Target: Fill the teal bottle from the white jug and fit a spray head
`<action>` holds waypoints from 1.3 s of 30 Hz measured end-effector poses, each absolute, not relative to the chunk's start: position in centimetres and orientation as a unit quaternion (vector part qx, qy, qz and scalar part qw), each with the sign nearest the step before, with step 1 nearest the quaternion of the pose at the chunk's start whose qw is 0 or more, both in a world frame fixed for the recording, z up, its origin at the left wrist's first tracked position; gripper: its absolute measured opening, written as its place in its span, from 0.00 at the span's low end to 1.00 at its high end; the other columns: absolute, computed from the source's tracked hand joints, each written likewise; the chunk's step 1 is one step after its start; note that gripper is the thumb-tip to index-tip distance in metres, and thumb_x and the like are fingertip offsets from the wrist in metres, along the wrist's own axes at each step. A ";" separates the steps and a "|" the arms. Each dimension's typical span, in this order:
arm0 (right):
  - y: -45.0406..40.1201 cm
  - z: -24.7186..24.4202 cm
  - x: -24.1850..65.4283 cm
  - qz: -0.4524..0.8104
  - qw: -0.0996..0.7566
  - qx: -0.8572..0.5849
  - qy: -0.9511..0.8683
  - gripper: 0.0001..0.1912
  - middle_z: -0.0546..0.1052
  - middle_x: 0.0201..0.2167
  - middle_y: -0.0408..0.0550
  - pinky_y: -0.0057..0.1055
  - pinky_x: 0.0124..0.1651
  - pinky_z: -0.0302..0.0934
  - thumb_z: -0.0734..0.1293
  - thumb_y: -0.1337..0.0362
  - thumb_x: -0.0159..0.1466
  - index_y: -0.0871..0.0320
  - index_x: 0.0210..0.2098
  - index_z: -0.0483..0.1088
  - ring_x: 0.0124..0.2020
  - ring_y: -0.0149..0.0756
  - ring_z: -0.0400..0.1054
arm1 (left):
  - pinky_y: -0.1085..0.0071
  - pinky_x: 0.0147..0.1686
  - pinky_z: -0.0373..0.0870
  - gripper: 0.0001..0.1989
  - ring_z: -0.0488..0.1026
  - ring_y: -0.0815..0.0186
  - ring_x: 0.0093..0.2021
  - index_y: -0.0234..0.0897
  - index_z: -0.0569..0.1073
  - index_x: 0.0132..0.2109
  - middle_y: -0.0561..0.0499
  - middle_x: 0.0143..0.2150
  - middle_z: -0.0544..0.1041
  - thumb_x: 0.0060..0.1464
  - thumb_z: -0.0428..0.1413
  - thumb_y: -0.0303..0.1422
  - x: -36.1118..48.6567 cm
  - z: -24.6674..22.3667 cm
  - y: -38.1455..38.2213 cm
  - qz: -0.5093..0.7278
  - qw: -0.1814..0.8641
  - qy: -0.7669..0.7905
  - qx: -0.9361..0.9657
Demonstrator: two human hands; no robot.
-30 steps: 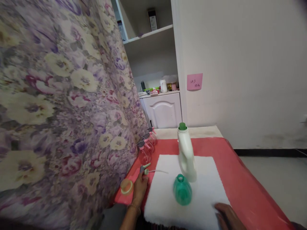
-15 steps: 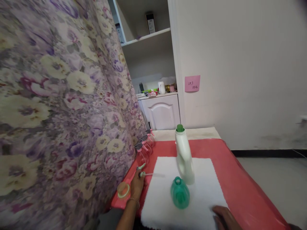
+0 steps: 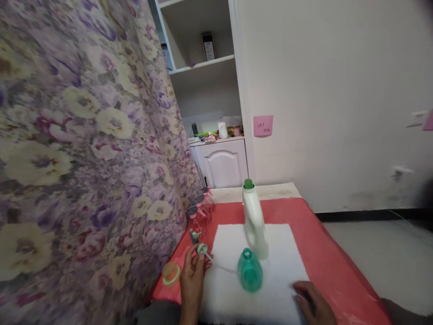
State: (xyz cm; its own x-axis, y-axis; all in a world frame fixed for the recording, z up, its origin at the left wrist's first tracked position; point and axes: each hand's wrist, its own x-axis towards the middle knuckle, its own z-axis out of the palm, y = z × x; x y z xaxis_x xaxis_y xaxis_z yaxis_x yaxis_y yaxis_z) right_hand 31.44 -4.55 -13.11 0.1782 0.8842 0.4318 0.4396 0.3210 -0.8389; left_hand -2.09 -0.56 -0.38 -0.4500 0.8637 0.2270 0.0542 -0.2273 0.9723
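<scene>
My left hand (image 3: pixel 193 275) grips a spray nozzle (image 3: pixel 202 249) with a pale green collar, a grey trigger part and a long clear tube that points right toward the green bottle. That green translucent bottle (image 3: pixel 250 271) stands open-necked on the white cloth (image 3: pixel 223 289). Behind it rises a tall white jug (image 3: pixel 256 225) with a green piece in its mouth. Over the cloth's right edge, my right hand (image 3: pixel 313 302) is held with its fingers apart and nothing in them.
Pink spray bottles (image 3: pixel 199 216) line the left edge of the red table cover (image 3: pixel 324 253). A round pale green-rimmed object (image 3: pixel 171 273) lies at the near left. A floral curtain (image 3: pixel 101 158) hangs along the left side.
My left hand has turned and lifted the nozzle, so its collar faces me and its tube reaches toward the green bottle. My right hand has moved slightly up and left. The view has shifted.
</scene>
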 end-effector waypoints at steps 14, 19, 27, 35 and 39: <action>-4.7 6.4 22.6 0.333 0.470 -0.457 -0.678 0.07 0.72 0.28 0.40 0.26 0.31 0.56 0.71 0.68 0.53 0.56 0.33 0.76 0.25 0.29 0.62 | 0.64 0.49 0.75 0.18 0.79 0.58 0.48 0.39 0.70 0.56 0.46 0.52 0.80 0.62 0.46 0.36 2.5 2.1 -2.4 0.461 -0.008 0.535 0.708; -4.5 5.7 20.5 0.338 0.470 -0.472 -0.665 0.08 0.72 0.27 0.40 0.25 0.30 0.55 0.70 0.72 0.50 0.57 0.30 0.76 0.24 0.29 0.62 | 0.67 0.48 0.75 0.18 0.78 0.60 0.50 0.37 0.69 0.57 0.44 0.53 0.79 0.64 0.45 0.31 3.0 2.6 -2.7 0.448 -0.082 0.488 0.745; -3.3 5.2 20.5 0.375 0.512 -0.430 -0.642 0.04 0.68 0.21 0.37 0.23 0.27 0.54 0.67 0.72 0.52 0.58 0.25 0.73 0.23 0.27 0.61 | 0.63 0.52 0.73 0.19 0.75 0.60 0.54 0.43 0.65 0.61 0.44 0.58 0.75 0.63 0.47 0.31 4.9 5.2 -4.1 0.500 0.064 0.461 0.730; 0.3 7.4 20.2 0.414 0.535 -0.382 -0.630 0.04 0.67 0.17 0.35 0.24 0.24 0.55 0.69 0.65 0.54 0.57 0.24 0.70 0.19 0.27 0.61 | 0.66 0.43 0.74 0.16 0.78 0.61 0.44 0.41 0.63 0.47 0.47 0.44 0.76 0.54 0.59 0.34 8.3 10.7 -1.9 0.664 0.285 0.415 0.553; 1.6 7.6 19.8 0.415 0.542 -0.374 -0.627 0.06 0.68 0.16 0.35 0.24 0.24 0.56 0.70 0.64 0.54 0.57 0.23 0.69 0.18 0.27 0.63 | 0.69 0.39 0.73 0.17 0.78 0.65 0.38 0.41 0.63 0.43 0.52 0.38 0.75 0.49 0.62 0.32 9.3 11.8 -0.2 0.708 0.302 0.394 0.503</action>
